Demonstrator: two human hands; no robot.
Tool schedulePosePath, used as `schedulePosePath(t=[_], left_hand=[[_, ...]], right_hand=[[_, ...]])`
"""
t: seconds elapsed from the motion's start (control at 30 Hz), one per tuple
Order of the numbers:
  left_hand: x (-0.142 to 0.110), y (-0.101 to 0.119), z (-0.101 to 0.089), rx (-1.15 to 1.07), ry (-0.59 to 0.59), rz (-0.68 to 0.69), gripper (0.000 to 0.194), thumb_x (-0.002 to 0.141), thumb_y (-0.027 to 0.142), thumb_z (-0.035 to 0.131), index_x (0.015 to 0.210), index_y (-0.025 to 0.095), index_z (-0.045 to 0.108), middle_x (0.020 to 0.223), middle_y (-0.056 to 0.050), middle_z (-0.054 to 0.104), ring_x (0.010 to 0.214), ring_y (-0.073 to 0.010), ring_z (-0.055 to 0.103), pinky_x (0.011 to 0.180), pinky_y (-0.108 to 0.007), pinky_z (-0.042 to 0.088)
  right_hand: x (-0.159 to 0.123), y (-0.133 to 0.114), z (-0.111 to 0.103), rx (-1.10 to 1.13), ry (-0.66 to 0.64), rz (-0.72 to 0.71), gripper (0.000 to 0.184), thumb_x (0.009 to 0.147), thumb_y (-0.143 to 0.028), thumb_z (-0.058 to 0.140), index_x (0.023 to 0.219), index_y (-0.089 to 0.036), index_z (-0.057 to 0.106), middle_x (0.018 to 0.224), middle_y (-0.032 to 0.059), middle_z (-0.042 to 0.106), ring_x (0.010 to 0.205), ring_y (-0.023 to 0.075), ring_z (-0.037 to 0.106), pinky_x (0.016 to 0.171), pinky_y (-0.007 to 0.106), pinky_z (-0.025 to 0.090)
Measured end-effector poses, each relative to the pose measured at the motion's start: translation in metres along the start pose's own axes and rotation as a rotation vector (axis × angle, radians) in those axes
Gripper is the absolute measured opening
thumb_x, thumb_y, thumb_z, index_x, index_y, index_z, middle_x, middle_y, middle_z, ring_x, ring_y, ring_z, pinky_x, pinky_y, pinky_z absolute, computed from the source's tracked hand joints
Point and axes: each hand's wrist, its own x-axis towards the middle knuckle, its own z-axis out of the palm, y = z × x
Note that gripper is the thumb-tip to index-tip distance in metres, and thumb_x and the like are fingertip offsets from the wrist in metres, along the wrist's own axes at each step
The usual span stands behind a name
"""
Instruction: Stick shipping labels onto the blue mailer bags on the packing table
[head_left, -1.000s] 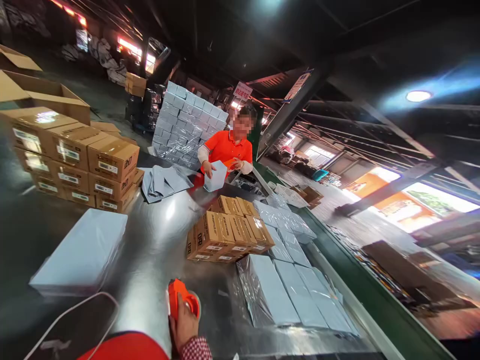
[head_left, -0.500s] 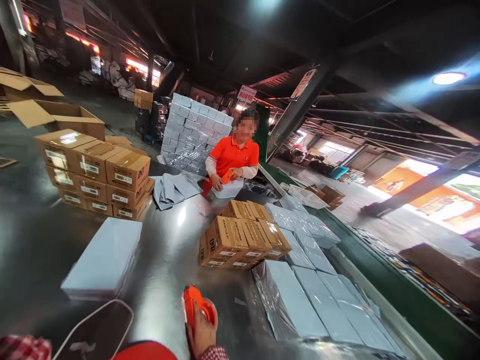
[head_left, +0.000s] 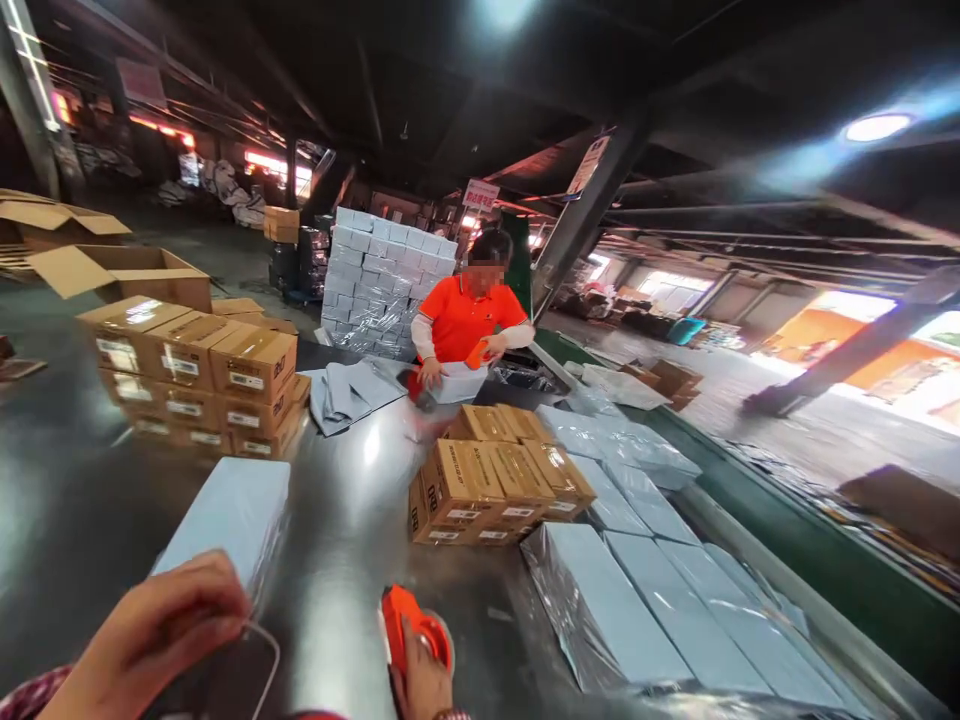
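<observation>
My right hand (head_left: 426, 685) grips an orange tape dispenser (head_left: 399, 625) with a roll of tape in it, low over the metal tabletop (head_left: 337, 570). My left hand (head_left: 161, 635) is raised at the lower left, its fingers curled and pressed together. A thin white cord (head_left: 274, 650) passes by its fingertips; whether they pinch it, or something else, I cannot tell. Behind that hand lies a pale package stack (head_left: 232, 510), partly covered by it. Beyond the dispenser, several brown cartons (head_left: 487, 480) stand in a block, taped and labelled.
Pale wrapped packages (head_left: 652, 590) fill the right side beside a green conveyor belt (head_left: 825, 570). More brown cartons (head_left: 187, 370) are stacked at the left, near grey bags (head_left: 356, 390). Across the table, a co-worker in an orange shirt (head_left: 472, 315) holds another orange dispenser (head_left: 478, 352) over a pale package.
My left hand has come up into view in front of the package stack. My right hand keeps its hold on the tape dispenser. The co-worker's head has bent down.
</observation>
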Motion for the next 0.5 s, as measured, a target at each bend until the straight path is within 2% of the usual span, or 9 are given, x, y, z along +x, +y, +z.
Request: schedulePosePath(t=[0.07, 0.13, 0.2, 0.27, 0.33, 0.37, 0.43, 0.5], left_hand=[[0.025, -0.016, -0.006, 0.082, 0.089, -0.070, 0.052, 0.068, 0.073, 0.053, 0.051, 0.025, 0.060, 0.057, -0.001, 0.057, 0.059, -0.0190, 0.054, 0.059, -0.031, 0.043], [0.051, -0.047, -0.011, 0.252, 0.223, -0.169, 0.051, 0.078, 0.066, 0.042, 0.066, 0.022, 0.066, 0.071, -0.003, 0.066, 0.074, -0.0218, 0.060, 0.072, -0.031, 0.045], [0.074, -0.084, -0.014, 0.469, 0.275, -0.344, 0.054, 0.087, 0.058, 0.030, 0.070, 0.019, 0.064, 0.077, -0.007, 0.068, 0.080, -0.0227, 0.063, 0.080, -0.030, 0.045], [0.094, -0.116, -0.014, 0.560, 0.351, -0.477, 0.052, 0.094, 0.044, 0.026, 0.093, 0.013, 0.067, 0.104, -0.015, 0.069, 0.104, -0.0271, 0.063, 0.093, -0.033, 0.043], [0.110, -0.138, -0.011, 0.596, 0.430, -0.601, 0.052, 0.096, 0.040, 0.029, 0.121, 0.005, 0.057, 0.129, -0.024, 0.058, 0.125, -0.0348, 0.052, 0.103, -0.040, 0.039], [0.116, -0.145, -0.009, 0.607, 0.459, -0.664, 0.055, 0.097, 0.041, 0.031, 0.129, 0.001, 0.050, 0.135, -0.028, 0.052, 0.130, -0.0380, 0.048, 0.104, -0.044, 0.038], [0.124, -0.154, -0.003, 0.601, 0.461, -0.773, 0.061, 0.099, 0.047, 0.033, 0.131, -0.003, 0.046, 0.132, -0.030, 0.053, 0.125, -0.0370, 0.053, 0.099, -0.046, 0.043], [0.127, -0.161, 0.002, 0.581, 0.414, -0.809, 0.060, 0.100, 0.051, 0.032, 0.126, 0.000, 0.050, 0.122, -0.025, 0.062, 0.112, -0.0297, 0.062, 0.094, -0.043, 0.047]], right_hand=[[-0.002, 0.000, -0.005, -0.002, -0.006, -0.018, 0.061, 0.085, -0.019, 0.046, 0.146, -0.023, 0.047, 0.122, 0.0149, 0.070, 0.108, 0.0291, 0.069, 0.091, 0.042, 0.056], [-0.002, 0.001, -0.008, 0.014, -0.007, -0.029, 0.059, 0.088, -0.019, 0.040, 0.147, -0.019, 0.045, 0.117, 0.0161, 0.071, 0.103, 0.0278, 0.070, 0.089, 0.041, 0.056], [0.000, 0.003, -0.007, 0.049, -0.024, -0.045, 0.059, 0.089, -0.021, 0.041, 0.148, -0.016, 0.044, 0.114, 0.0166, 0.072, 0.099, 0.0277, 0.071, 0.086, 0.040, 0.057], [0.001, 0.005, -0.003, 0.079, -0.026, -0.044, 0.060, 0.087, -0.022, 0.044, 0.146, -0.015, 0.046, 0.113, 0.0177, 0.072, 0.099, 0.0296, 0.071, 0.084, 0.042, 0.057], [0.001, 0.006, 0.001, 0.099, 0.014, -0.036, 0.058, 0.086, -0.024, 0.046, 0.144, -0.016, 0.049, 0.113, 0.0186, 0.072, 0.101, 0.0318, 0.071, 0.084, 0.044, 0.057], [0.000, 0.006, 0.002, 0.108, 0.041, -0.032, 0.058, 0.086, -0.024, 0.045, 0.143, -0.019, 0.050, 0.112, 0.0183, 0.073, 0.100, 0.0322, 0.071, 0.084, 0.045, 0.057], [-0.003, 0.006, 0.003, 0.144, 0.082, -0.040, 0.057, 0.086, -0.025, 0.043, 0.142, -0.022, 0.052, 0.109, 0.0173, 0.073, 0.098, 0.0323, 0.072, 0.084, 0.046, 0.057], [-0.005, 0.008, -0.002, 0.205, 0.098, -0.056, 0.058, 0.085, -0.025, 0.043, 0.142, -0.020, 0.053, 0.108, 0.0177, 0.074, 0.097, 0.0330, 0.072, 0.085, 0.047, 0.057]])
